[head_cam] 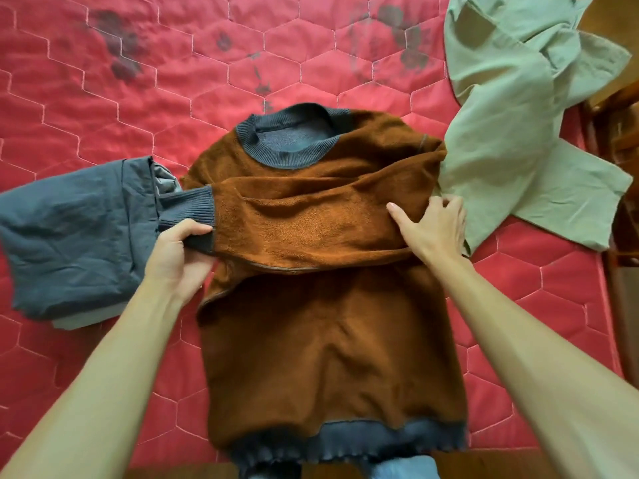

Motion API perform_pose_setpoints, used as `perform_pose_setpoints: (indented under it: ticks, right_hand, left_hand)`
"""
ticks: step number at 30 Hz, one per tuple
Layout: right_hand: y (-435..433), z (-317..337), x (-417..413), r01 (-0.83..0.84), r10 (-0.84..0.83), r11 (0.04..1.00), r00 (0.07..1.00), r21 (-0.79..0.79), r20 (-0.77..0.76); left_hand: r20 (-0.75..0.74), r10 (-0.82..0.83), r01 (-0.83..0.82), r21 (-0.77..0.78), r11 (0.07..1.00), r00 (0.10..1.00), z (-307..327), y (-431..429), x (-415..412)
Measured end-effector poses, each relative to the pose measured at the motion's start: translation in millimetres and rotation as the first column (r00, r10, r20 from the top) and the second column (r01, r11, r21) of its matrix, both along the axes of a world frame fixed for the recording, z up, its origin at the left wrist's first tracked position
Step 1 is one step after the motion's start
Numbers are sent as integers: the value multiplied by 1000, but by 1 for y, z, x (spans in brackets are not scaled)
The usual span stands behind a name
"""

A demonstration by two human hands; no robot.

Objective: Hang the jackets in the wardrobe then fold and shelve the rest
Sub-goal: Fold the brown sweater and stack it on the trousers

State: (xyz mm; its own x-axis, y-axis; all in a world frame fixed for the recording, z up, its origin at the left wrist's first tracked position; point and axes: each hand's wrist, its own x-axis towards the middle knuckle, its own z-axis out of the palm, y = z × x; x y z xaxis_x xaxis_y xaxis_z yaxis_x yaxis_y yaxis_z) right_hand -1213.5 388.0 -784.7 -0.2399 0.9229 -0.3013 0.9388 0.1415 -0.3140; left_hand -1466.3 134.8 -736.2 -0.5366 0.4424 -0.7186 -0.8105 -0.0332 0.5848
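A brown sweater (328, 357) with a grey ribbed collar, cuffs and hem lies flat on the red quilted bed (69, 115), collar away from me. One sleeve is folded across its chest. My left hand (179, 250) pinches that sleeve's grey cuff at the sweater's left edge. My right hand (432, 226) presses flat, fingers apart, on the sweater's right shoulder where the sleeve folds over.
A folded dark grey garment (72, 236) sits on the bed left of the sweater. A crumpled pale green garment (511, 115) lies at the right, reaching the bed's edge. Brown wooden furniture (622, 133) stands beyond the right edge.
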Motion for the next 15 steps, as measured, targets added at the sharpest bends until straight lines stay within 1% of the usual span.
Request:
perform_pose_setpoints:
  ticks: [2, 3, 5, 7, 8, 9, 10, 11, 12, 13, 14, 15]
  right_hand:
    - [12, 3, -7, -11, 10, 1000, 1000, -28, -12]
    - [19, 4, -8, -13, 12, 999, 1000, -44, -27]
    - [36, 8, -5, -6, 5, 1000, 997, -19, -83]
    - [56, 13, 1, 83, -76, 996, 978, 27, -195]
    - [66, 13, 4, 127, -115, 991, 962, 32, -247]
    - [74, 11, 6, 144, -133, 989, 952, 19, -277]
    - [79, 8, 7, 135, -130, 991, 951, -1, -282]
    - [81, 4, 8, 109, -110, 994, 958, -18, -266]
    - [80, 2, 9, 75, -78, 997, 967, -22, -243]
    - [76, 0, 9, 26, -23, 1000, 977, 11, -213]
    - [69, -1, 10, -47, 64, 994, 983, 97, -174]
    - [60, -1, 12, -154, 182, 966, 975, 206, -124]
  left_hand:
    - [-8, -14, 15, 61, 998, 1000, 11, 5, -5]
    - [-9, 0, 1, 85, 996, 1000, 15, 7, -9]
    - [-5, 61, -60, 136, 989, 998, 21, 9, -21]
    - [-31, 101, -96, 136, 986, 994, 22, 13, -31]
    - [-56, 88, -83, 87, 993, 994, 15, 15, -35]
    - [-91, 53, -53, -3, 999, 994, 8, 19, -33]
    - [-144, -9, -14, -157, 988, 989, -4, 22, -30]
    - [-182, -76, 12, -328, 944, 980, -17, 22, -25]
    - [-224, -142, 12, -498, 867, 964, -32, 19, -19]
    - [-262, -203, -18, -650, 760, 943, -48, 13, -13]
    - [-304, -285, -59, -772, 633, 909, -60, 6, -7]
    - [-339, -382, -106, -850, 516, 859, -69, -1, -1]
